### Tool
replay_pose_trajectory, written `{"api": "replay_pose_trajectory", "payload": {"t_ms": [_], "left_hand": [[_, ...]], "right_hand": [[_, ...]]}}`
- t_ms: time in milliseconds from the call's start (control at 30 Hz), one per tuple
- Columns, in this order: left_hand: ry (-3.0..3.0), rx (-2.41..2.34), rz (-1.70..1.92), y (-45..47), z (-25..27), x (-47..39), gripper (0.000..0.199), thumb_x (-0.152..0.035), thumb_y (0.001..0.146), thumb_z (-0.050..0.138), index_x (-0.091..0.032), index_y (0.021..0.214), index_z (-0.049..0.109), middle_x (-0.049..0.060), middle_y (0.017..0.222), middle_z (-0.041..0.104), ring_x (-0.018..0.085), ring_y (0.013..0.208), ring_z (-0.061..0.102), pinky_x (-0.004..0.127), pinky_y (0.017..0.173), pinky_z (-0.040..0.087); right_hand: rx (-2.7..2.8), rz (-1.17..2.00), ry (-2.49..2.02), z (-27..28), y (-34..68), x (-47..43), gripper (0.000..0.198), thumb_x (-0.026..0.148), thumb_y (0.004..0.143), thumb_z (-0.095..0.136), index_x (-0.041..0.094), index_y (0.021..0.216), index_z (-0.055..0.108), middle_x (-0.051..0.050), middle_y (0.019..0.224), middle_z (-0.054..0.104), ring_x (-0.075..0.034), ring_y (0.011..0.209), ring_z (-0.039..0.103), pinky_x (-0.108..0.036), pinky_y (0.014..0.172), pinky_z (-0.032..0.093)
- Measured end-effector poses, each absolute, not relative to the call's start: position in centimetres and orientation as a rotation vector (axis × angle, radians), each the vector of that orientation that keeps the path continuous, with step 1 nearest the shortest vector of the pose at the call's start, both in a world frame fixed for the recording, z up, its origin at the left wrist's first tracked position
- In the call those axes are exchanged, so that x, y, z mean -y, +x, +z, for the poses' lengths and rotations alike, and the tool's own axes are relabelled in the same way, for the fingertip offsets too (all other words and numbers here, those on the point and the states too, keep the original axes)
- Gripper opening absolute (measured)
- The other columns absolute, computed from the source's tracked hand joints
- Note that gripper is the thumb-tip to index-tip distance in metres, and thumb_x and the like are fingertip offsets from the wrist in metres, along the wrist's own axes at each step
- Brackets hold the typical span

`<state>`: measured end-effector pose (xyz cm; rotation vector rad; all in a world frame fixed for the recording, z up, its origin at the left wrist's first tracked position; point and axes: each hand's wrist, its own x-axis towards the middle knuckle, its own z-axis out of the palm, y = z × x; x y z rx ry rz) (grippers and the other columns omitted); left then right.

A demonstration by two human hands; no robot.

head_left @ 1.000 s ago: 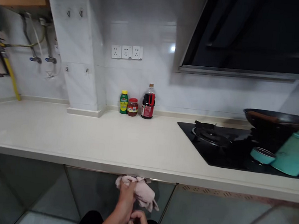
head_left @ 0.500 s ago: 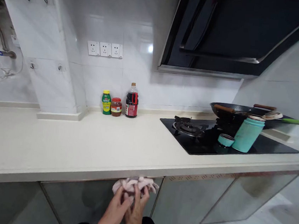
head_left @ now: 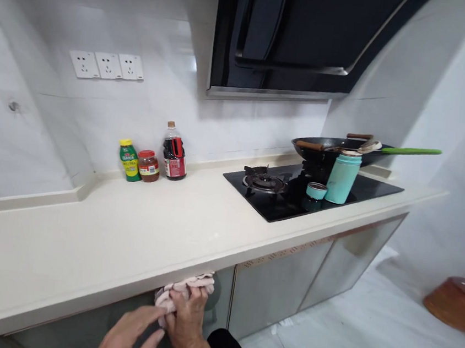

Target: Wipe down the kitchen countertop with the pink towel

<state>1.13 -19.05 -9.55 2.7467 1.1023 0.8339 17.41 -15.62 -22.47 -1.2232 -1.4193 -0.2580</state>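
A pale pink cloth [head_left: 181,286] is bunched up just below the front edge of the counter, in front of the cabinet doors. My right hand [head_left: 189,320] grips it with curled fingers. To the left and slightly lower, my left hand [head_left: 128,333] has its thumb and fingers apart. Its fingertips come up to the lower left side of the cloth; whether they touch it I cannot tell.
On the counter [head_left: 97,237] stand a green bottle [head_left: 130,162], a red-lidded jar [head_left: 148,166] and a dark sauce bottle [head_left: 175,154]. The gas hob [head_left: 270,206] carries a wok [head_left: 321,153], a teal flask [head_left: 343,179] and its cup [head_left: 316,192]. A range hood [head_left: 288,41] hangs above.
The view has turned to the right. Both hands were on the cloth; my left hand has drawn back from it with fingers spreading, while my right hand keeps its grip.
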Motion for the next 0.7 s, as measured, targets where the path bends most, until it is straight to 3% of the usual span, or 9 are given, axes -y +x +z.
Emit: {"api": "replay_pose_trajectory", "payload": {"t_ms": [100, 200, 300, 467, 633, 700], "left_hand": [[2.929, -0.978, 1.2, 1.7, -5.6, 16.8, 0.027, -0.032, 0.093, 0.059, -0.03, 0.119, 0.067, 0.004, 0.117, 0.073, 0.02, 0.108, 0.068, 0.031, 0.095, 0.055], [2.989, -1.158, 1.309, 2.2, -3.1, 13.0, 0.024, -0.037, 0.095, 0.054, -0.026, 0.109, 0.07, 0.009, 0.118, 0.071, 0.027, 0.112, 0.065, 0.043, 0.096, 0.053], [2.942, -1.389, 1.176, 2.9, -3.2, 9.6, 0.037, -0.047, 0.095, 0.046, -0.022, 0.101, 0.072, 0.014, 0.12, 0.069, 0.032, 0.114, 0.062, 0.05, 0.094, 0.051], [2.79, -1.58, 0.858, 3.3, -5.0, 7.9, 0.047, -0.06, 0.092, 0.044, -0.027, 0.111, 0.071, 0.01, 0.126, 0.067, 0.033, 0.121, 0.059, 0.052, 0.097, 0.047], [2.785, -1.563, 0.87, 2.5, -5.5, 7.3, 0.048, -0.065, 0.089, 0.047, -0.028, 0.108, 0.072, 0.008, 0.122, 0.069, 0.031, 0.116, 0.062, 0.049, 0.098, 0.048], [2.792, -1.542, 0.884, 2.3, -5.5, 6.9, 0.048, -0.066, 0.088, 0.049, -0.028, 0.106, 0.072, 0.007, 0.119, 0.07, 0.031, 0.114, 0.063, 0.048, 0.099, 0.049]], "right_hand": [[1.318, -0.253, -1.267, -22.9, 20.2, 15.4, 0.026, 0.029, 0.084, 0.054, 0.027, 0.109, 0.063, -0.01, 0.126, 0.036, -0.038, 0.118, 0.036, -0.067, 0.098, 0.036], [1.133, -0.26, -1.321, -23.6, 24.8, 14.1, 0.028, 0.034, 0.09, 0.052, 0.022, 0.116, 0.056, -0.015, 0.136, 0.029, -0.041, 0.13, 0.027, -0.069, 0.104, 0.029], [0.895, -0.271, -1.371, -23.9, 31.0, 12.1, 0.038, 0.035, 0.095, 0.046, 0.017, 0.128, 0.043, -0.022, 0.145, 0.016, -0.042, 0.138, 0.018, -0.069, 0.107, 0.026], [0.803, -0.283, -1.402, -23.6, 36.5, 11.5, 0.045, 0.04, 0.099, 0.04, 0.014, 0.136, 0.034, -0.026, 0.151, 0.01, -0.041, 0.143, 0.008, -0.069, 0.11, 0.02], [1.139, -0.268, -1.382, -25.2, 34.6, 13.9, 0.039, 0.042, 0.1, 0.039, 0.02, 0.132, 0.046, -0.018, 0.152, 0.023, -0.038, 0.14, 0.024, -0.058, 0.105, 0.037], [1.242, -0.317, -1.356, -26.2, 35.4, 14.0, 0.035, 0.037, 0.1, 0.037, 0.022, 0.129, 0.049, -0.015, 0.147, 0.029, -0.036, 0.137, 0.03, -0.057, 0.103, 0.039]]}}
